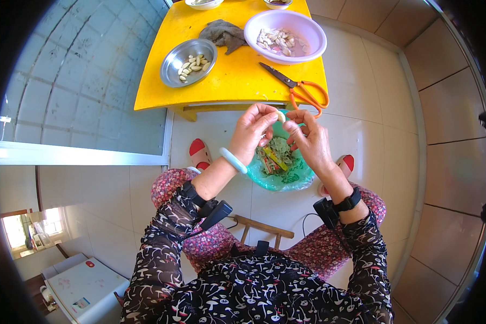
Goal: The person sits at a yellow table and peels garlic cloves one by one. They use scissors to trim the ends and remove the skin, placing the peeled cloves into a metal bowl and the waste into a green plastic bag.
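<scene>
Between the thumb and fingertips of my left hand is a pale garlic clove. My right hand is close against its other side, thumb and forefinger bent towards it; whether they touch it is hard to tell. Both hands are over a green bin with a plastic liner, which holds scraps and a yellow wrapper. Beyond them on the yellow table, a steel bowl holds several peeled cloves. A lilac plastic basin holds many unpeeled-looking cloves in water.
Scissors with orange handles lie at the table's near right corner, handles over the edge. A grey cloth lies between bowl and basin. Two small bowls stand at the far edge. A glass panel is on the left, a tiled wall on the right.
</scene>
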A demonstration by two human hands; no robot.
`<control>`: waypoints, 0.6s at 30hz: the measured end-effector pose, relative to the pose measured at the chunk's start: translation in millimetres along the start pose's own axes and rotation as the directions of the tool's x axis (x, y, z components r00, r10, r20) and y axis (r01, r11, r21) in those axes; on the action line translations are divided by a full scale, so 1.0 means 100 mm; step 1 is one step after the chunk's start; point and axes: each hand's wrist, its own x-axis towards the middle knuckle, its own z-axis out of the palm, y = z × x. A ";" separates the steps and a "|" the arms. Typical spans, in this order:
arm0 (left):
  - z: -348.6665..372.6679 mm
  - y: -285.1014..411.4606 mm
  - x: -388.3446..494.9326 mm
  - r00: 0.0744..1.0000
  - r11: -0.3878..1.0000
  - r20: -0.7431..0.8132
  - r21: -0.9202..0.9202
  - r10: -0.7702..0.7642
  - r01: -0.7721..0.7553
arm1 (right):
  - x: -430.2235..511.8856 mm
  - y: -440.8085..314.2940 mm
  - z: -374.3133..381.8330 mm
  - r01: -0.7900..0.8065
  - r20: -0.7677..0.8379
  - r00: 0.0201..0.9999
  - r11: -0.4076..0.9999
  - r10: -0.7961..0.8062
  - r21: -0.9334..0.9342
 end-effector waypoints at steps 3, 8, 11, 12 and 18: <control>0.05 -0.01 -0.03 1.000 0.991 -0.001 0.130 0.019 -0.018 | 0.00 0.00 0.04 0.138 -0.033 0.989 0.983 -0.143 -0.120; 0.04 -0.05 0.00 0.986 0.938 0.043 0.305 0.159 -0.164 | -0.01 0.00 0.05 0.256 0.003 0.965 0.938 -0.262 -0.233; -0.01 -0.06 0.03 0.988 0.947 0.074 0.284 0.136 -0.151 | -0.01 0.03 0.05 0.293 0.020 0.955 0.929 -0.296 -0.227; -0.03 -0.05 0.04 0.991 0.959 0.083 0.254 0.106 -0.124 | -0.02 0.04 0.04 0.304 0.035 0.952 0.922 -0.304 -0.240; -0.09 0.06 0.04 0.986 0.989 0.112 0.102 -0.121 0.109 | -0.16 0.02 0.06 0.442 0.174 0.894 0.879 -0.413 -0.178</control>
